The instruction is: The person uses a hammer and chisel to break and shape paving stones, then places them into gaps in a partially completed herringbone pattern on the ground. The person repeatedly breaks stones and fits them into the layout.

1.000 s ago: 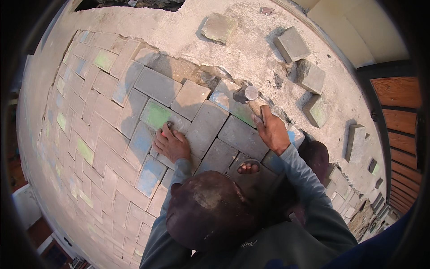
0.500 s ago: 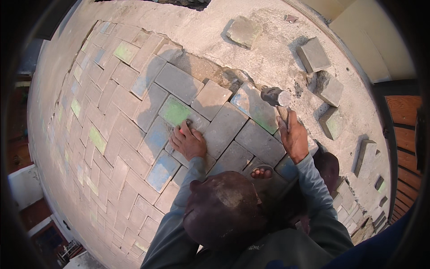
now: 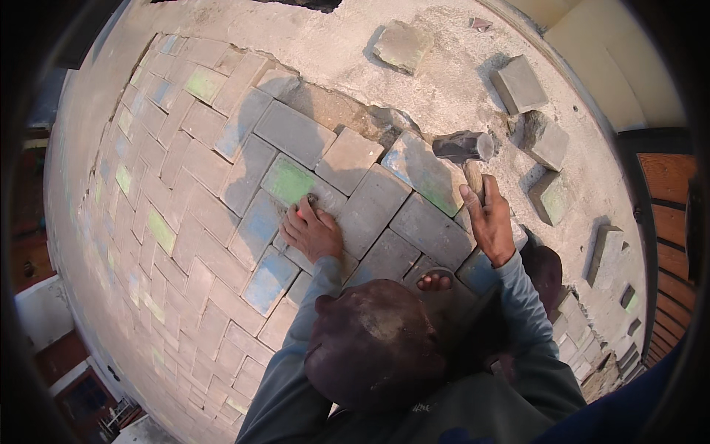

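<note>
My right hand (image 3: 493, 231) is closed round the wooden handle of a hammer (image 3: 463, 146). Its dark, blocky metal head is over the far edge of the paving, beside a paver with blue and green paint (image 3: 425, 174). On the paving, my left hand (image 3: 313, 233) is bent with its fingers drawn together, just below a green-painted paver (image 3: 289, 180). A bit of red and a small dark tip show at those fingers; the thing they hold is mostly hidden.
A broken edge (image 3: 388, 122) separates the pavers from rough bare ground. Loose pavers lie beyond it: a whole one (image 3: 520, 84), another (image 3: 545, 140) and a rough lump (image 3: 404, 46). My knee (image 3: 373, 344) and toes (image 3: 434, 282) are close below the hands. A slatted brown gate (image 3: 665, 192) stands right.
The hammer head has swung a little up and to the right and now lies more level. My right hand has shifted slightly right; the left hand stays almost in place.
</note>
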A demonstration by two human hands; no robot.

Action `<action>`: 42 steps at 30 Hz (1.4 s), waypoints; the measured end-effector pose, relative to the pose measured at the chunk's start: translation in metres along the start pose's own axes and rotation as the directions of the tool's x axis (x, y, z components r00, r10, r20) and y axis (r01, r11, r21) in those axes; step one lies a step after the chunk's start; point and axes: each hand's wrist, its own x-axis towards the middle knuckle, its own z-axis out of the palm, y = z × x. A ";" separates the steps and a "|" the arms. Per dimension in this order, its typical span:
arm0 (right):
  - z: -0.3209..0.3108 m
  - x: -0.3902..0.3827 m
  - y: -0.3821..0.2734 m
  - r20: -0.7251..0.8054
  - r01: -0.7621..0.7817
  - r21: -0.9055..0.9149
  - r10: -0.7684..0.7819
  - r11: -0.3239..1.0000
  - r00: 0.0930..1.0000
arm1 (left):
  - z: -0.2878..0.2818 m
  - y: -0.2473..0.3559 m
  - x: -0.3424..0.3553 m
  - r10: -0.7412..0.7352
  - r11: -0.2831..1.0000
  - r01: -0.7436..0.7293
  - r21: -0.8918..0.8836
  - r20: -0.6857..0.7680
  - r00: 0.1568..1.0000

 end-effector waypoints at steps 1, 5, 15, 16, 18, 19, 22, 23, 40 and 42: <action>-0.003 0.001 -0.012 -0.069 0.072 0.059 -0.068 0.996 0.995 | 0.002 -0.003 -0.001 -0.007 1.000 0.007 0.016 0.007 1.000; -0.002 -0.006 0.015 -0.166 0.163 -0.158 -0.189 0.974 0.968 | -0.001 -0.001 0.001 0.010 1.000 -0.010 -0.008 -0.007 1.000; 0.001 -0.002 0.040 0.196 0.037 -0.328 0.030 0.944 0.980 | -0.001 0.003 0.004 0.019 1.000 -0.019 0.002 -0.033 0.999; 0.000 0.003 0.027 0.128 0.049 -0.283 -0.013 0.958 0.992 | -0.002 0.006 0.005 0.015 1.000 -0.015 0.002 -0.024 1.000; 0.003 0.009 -0.002 0.001 0.062 -0.184 -0.063 0.981 0.998 | -0.004 0.000 0.001 0.002 1.000 -0.002 0.016 -0.004 1.000; 0.001 0.014 -0.012 -0.019 0.066 -0.208 -0.071 0.976 0.997 | -0.002 0.002 0.002 0.001 1.000 -0.001 0.007 0.000 1.000; 0.031 0.019 0.016 -0.052 0.124 -0.242 -0.141 0.962 0.989 | -0.005 0.001 0.003 -0.006 1.000 0.006 -0.013 0.008 1.000; 0.039 0.018 0.034 0.013 0.174 -0.314 -0.179 0.933 0.984 | -0.005 0.001 0.003 -0.009 1.000 0.010 -0.019 0.010 1.000; -0.012 -0.016 0.007 -0.091 0.026 -0.222 -0.047 0.975 0.995 | -0.001 -0.001 -0.001 -0.013 1.000 0.012 0.006 0.024 1.000; -0.004 -0.028 0.052 0.002 0.010 -0.338 -0.009 0.941 1.000 | -0.002 0.005 0.001 0.006 1.000 -0.006 -0.005 0.020 1.000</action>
